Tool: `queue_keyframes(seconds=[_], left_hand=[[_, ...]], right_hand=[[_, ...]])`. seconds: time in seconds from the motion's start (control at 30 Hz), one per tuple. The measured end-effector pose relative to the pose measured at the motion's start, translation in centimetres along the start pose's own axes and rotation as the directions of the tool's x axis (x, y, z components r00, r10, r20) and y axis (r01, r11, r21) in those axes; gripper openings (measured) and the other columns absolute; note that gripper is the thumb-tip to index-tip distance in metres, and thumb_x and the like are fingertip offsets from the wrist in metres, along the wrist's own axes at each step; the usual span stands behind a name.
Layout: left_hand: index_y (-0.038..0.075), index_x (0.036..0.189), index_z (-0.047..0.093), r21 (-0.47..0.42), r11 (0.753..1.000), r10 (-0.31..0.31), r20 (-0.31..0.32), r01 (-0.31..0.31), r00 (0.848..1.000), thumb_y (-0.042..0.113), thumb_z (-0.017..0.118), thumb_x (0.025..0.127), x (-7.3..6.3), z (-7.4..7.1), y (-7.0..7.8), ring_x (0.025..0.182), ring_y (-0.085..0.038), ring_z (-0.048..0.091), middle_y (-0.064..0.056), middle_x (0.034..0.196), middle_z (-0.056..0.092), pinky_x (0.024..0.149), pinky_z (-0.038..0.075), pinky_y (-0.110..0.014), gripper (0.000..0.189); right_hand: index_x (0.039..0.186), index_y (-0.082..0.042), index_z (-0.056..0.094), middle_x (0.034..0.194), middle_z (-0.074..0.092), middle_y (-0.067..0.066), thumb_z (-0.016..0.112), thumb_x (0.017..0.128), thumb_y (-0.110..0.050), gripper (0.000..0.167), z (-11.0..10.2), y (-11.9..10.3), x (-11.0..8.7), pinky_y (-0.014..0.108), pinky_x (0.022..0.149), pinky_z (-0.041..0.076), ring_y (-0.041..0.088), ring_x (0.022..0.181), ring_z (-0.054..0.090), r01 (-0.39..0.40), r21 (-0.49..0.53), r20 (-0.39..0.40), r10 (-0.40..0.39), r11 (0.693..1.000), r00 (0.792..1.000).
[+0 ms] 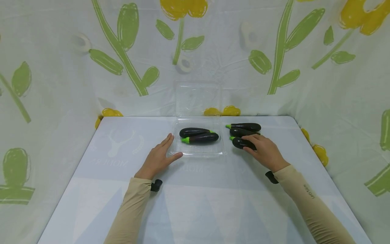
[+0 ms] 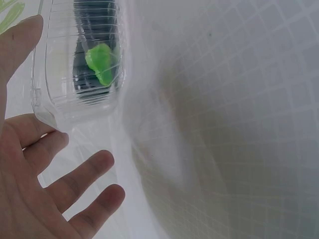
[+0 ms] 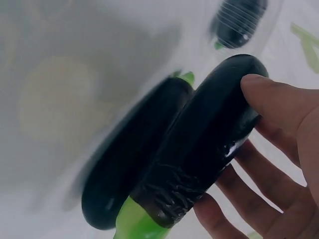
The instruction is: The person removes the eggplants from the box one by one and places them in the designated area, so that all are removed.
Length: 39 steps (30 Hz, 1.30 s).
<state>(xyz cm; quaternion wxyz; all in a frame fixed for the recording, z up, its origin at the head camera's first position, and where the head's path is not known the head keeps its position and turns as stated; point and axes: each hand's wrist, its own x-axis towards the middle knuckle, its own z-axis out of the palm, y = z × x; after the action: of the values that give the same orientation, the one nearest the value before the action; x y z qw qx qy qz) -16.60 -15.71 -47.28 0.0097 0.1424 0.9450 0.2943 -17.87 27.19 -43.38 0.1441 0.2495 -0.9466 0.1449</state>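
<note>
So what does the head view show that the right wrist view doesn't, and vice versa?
Only the head view shows the left hand beside the clear container and the raised lid.

Only the right wrist view shows creases near the green stem of the held eggplant.

Both show the right hand gripping it, another eggplant alongside, and part of the container.

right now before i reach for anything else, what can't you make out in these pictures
- Head view: the blunt end of the front eggplant, hidden by the right hand.
- Left wrist view: the full length of the packed eggplants and clear container, cut off by the top edge.
- Right wrist view: the tip of the green stem, cut off by the bottom edge.
- Head view: lettering on the right sleeve, too small to read surely.
</note>
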Motion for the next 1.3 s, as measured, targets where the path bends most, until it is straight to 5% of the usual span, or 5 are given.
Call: queue_keyframes(seconds=[0.33,1.3], left_hand=[[0.015,0.162,0.024,-0.008,1.0,0.0,0.008,0.0,1.0,0.07,0.056,0.092,0.0,0.0,0.1,0.15,-0.031,0.028,0.001,0.168,0.016,0.119,0.029,-0.053,0.094],[0.013,0.162,0.025,-0.002,1.0,0.001,-0.003,-0.001,1.0,0.07,0.056,0.093,0.1,0.0,0.2,0.15,-0.031,0.03,0.001,0.168,0.017,0.119,0.03,-0.051,0.094]], right_hand=[[0.128,-0.01,0.068,0.123,0.068,0.016,0.082,0.088,-0.023,0.044,1.2,0.4,-0.1,0.054,0.087,0.056,0.036,0.109,0.066,-0.009,-0.034,0.07,0.011,0.999,0.998],[0.126,-0.01,0.068,0.124,0.067,0.015,0.08,0.09,-0.018,0.039,2.0,0.8,-0.2,0.054,0.086,0.056,0.036,0.114,0.064,-0.03,-0.036,0.085,0.033,0.999,0.996]])
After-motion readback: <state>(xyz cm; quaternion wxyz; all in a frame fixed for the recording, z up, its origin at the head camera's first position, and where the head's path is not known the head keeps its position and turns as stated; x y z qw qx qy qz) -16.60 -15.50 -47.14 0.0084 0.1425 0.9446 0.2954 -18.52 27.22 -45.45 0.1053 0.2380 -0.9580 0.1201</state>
